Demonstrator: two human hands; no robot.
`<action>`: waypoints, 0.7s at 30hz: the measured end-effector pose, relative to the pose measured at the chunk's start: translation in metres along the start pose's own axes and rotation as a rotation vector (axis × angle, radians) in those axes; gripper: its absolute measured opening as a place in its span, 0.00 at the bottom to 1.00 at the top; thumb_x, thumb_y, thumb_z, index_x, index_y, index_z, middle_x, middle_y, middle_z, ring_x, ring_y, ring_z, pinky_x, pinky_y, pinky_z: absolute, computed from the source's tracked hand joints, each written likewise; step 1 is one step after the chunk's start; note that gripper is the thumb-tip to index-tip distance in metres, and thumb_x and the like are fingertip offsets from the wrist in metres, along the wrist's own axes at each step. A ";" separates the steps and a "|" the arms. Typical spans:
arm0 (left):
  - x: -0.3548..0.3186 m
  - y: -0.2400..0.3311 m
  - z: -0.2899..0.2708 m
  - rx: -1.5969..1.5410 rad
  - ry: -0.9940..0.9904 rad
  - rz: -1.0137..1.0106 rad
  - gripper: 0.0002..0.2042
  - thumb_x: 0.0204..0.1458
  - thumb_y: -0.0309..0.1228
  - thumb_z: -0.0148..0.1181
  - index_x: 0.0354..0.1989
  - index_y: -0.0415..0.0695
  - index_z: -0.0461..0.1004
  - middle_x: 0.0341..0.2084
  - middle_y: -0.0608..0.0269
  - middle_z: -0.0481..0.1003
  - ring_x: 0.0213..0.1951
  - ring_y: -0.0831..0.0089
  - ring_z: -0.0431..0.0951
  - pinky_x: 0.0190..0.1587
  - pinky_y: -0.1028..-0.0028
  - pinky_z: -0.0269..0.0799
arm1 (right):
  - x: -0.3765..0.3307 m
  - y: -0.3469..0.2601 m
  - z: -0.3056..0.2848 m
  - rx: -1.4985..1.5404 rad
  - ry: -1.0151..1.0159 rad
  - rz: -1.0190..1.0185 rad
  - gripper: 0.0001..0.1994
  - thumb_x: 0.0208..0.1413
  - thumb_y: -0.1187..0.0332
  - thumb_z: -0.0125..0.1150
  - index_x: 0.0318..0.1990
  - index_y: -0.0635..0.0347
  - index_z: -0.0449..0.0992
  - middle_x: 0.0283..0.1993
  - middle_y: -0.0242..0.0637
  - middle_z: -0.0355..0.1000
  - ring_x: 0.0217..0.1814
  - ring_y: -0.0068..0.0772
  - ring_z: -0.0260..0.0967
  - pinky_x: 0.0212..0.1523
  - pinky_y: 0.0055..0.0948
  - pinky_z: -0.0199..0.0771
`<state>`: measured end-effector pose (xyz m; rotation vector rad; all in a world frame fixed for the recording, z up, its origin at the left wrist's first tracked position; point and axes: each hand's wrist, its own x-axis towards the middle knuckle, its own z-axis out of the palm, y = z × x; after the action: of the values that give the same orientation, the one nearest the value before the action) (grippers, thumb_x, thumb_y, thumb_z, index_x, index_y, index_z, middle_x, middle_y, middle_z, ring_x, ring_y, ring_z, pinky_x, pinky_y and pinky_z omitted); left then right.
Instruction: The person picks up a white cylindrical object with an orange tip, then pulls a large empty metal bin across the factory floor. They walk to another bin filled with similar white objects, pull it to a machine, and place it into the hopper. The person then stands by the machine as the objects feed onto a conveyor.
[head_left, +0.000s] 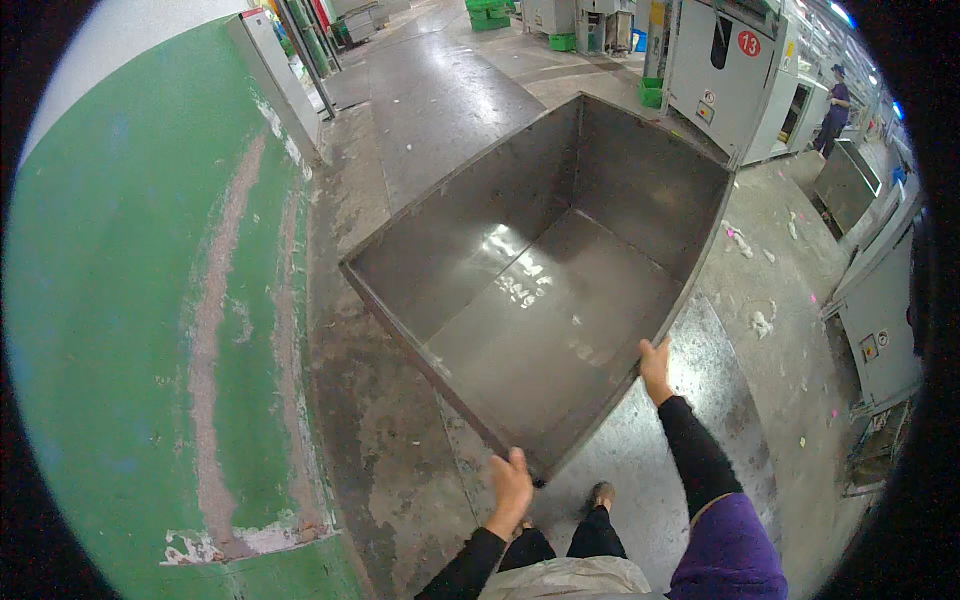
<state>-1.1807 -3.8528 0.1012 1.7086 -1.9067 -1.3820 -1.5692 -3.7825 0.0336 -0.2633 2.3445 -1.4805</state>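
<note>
A large, deep metal bin (600,255) with a bare grey interior stands in front of me, turned at an angle with one corner toward my body. My left hand (512,487) is closed on its rim close to that near corner, thumb over the edge. Farther along the right-hand rim, my right hand (656,370) grips the edge with its fingers wrapped over. Light glints off the bin's floor. Its underside and whatever carries it are hidden from me.
A green wall (130,330) with scraped stripes runs close on the left. Grey machine cabinets (720,75) line the right side, where a person (833,108) stands. White scraps (762,322) litter the floor there. Green crates (488,14) stand far ahead beside a metal-plated aisle (440,100).
</note>
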 end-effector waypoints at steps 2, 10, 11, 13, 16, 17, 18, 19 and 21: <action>-0.018 0.002 0.034 -0.182 -0.299 -0.095 0.37 0.67 0.55 0.49 0.59 0.24 0.55 0.49 0.21 0.73 0.55 0.31 0.74 0.56 0.46 0.68 | 0.030 0.001 -0.038 0.295 -0.154 -0.101 0.42 0.63 0.63 0.57 0.77 0.74 0.42 0.78 0.64 0.50 0.81 0.57 0.46 0.77 0.41 0.49; -0.031 0.088 -0.009 0.225 -0.461 0.962 0.23 0.54 0.40 0.69 0.55 0.43 0.73 0.50 0.45 0.77 0.53 0.42 0.77 0.55 0.55 0.75 | -0.077 -0.084 -0.082 -0.748 -0.114 -0.534 0.47 0.54 0.41 0.68 0.75 0.56 0.56 0.77 0.49 0.57 0.80 0.57 0.49 0.72 0.72 0.47; -0.010 0.097 -0.026 0.208 -0.230 1.091 0.26 0.51 0.39 0.71 0.57 0.44 0.72 0.55 0.46 0.75 0.59 0.43 0.74 0.59 0.55 0.73 | -0.109 -0.086 -0.082 -0.791 -0.333 -0.482 0.50 0.50 0.36 0.70 0.74 0.56 0.60 0.76 0.50 0.58 0.81 0.58 0.48 0.73 0.73 0.45; 0.038 0.106 -0.057 0.544 0.056 1.107 0.35 0.45 0.39 0.74 0.62 0.46 0.68 0.66 0.49 0.65 0.68 0.39 0.62 0.69 0.35 0.53 | -0.160 -0.076 -0.085 -0.952 -0.651 -0.599 0.55 0.42 0.30 0.72 0.72 0.55 0.61 0.76 0.49 0.58 0.80 0.59 0.49 0.72 0.77 0.44; 0.108 0.096 -0.078 0.810 0.134 1.040 0.26 0.39 0.38 0.76 0.49 0.50 0.76 0.48 0.58 0.77 0.55 0.53 0.74 0.72 0.31 0.46 | -0.183 -0.043 -0.097 -0.924 -0.475 -0.646 0.31 0.45 0.57 0.76 0.57 0.53 0.72 0.46 0.40 0.76 0.52 0.48 0.76 0.54 0.53 0.73; 0.128 0.090 -0.077 0.869 0.080 1.023 0.21 0.37 0.36 0.76 0.43 0.51 0.78 0.41 0.62 0.79 0.49 0.57 0.77 0.73 0.32 0.45 | -0.179 -0.030 -0.101 -0.914 -0.385 -0.671 0.25 0.45 0.60 0.76 0.52 0.53 0.75 0.41 0.39 0.77 0.47 0.48 0.77 0.49 0.50 0.76; 0.146 0.085 -0.073 0.965 -0.018 0.934 0.17 0.36 0.35 0.76 0.36 0.52 0.79 0.34 0.65 0.80 0.43 0.61 0.81 0.75 0.34 0.44 | -0.171 -0.019 -0.106 -0.884 -0.265 -0.734 0.20 0.46 0.63 0.75 0.47 0.53 0.77 0.36 0.39 0.77 0.42 0.48 0.78 0.43 0.48 0.78; 0.159 0.082 -0.066 0.924 -0.011 1.069 0.14 0.35 0.33 0.74 0.31 0.52 0.78 0.28 0.66 0.78 0.37 0.63 0.79 0.75 0.35 0.46 | -0.161 -0.008 -0.112 -0.871 -0.274 -0.763 0.18 0.43 0.64 0.75 0.41 0.53 0.75 0.33 0.37 0.73 0.38 0.45 0.77 0.38 0.45 0.76; 0.172 0.081 -0.046 0.927 -0.125 1.162 0.08 0.32 0.29 0.69 0.21 0.52 0.75 0.16 0.68 0.72 0.24 0.66 0.77 0.75 0.38 0.49 | -0.141 0.009 -0.126 -0.848 -0.263 -0.826 0.16 0.38 0.66 0.74 0.34 0.54 0.72 0.28 0.35 0.69 0.32 0.43 0.75 0.32 0.42 0.73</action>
<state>-1.2508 -4.0343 0.1175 0.3237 -3.0179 -0.1339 -1.4889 -3.6254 0.1025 -1.6675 2.5978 -0.4910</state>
